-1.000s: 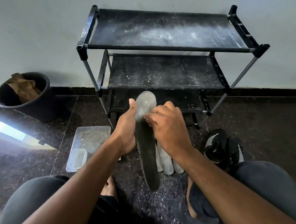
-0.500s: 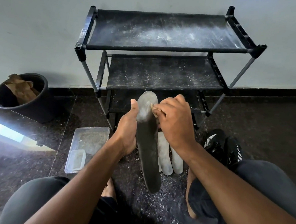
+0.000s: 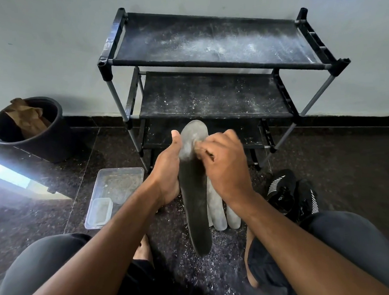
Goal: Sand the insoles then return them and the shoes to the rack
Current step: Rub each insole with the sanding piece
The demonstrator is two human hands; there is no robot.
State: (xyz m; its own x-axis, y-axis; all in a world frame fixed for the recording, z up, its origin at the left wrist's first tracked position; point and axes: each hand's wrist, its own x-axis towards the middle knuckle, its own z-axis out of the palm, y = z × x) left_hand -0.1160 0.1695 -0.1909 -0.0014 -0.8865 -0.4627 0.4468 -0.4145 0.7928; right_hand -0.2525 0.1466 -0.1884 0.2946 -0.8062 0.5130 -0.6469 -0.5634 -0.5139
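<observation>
A long dark insole (image 3: 196, 206) stands upright before me, its toe end pale with dust. My left hand (image 3: 167, 171) grips its left edge, thumb up along the side. My right hand (image 3: 225, 166) is closed on a small piece of sandpaper (image 3: 197, 147), barely visible, and presses it against the insole's upper part. Pale insoles (image 3: 218, 212) lie on the floor behind it, partly hidden. A pair of black shoes (image 3: 289, 194) with white stripes sits on the floor to the right. The black three-shelf rack (image 3: 206, 62) stands against the wall, dusted white.
A clear plastic tray (image 3: 120, 181) with a smaller container in it lies on the floor at left. A black bin (image 3: 40, 138) holding brown paper stands at far left. Sanding dust covers the dark floor between my knees.
My right hand has rubbed back and forth along the upper part of the insole. The left hand keeps the insole in the same place.
</observation>
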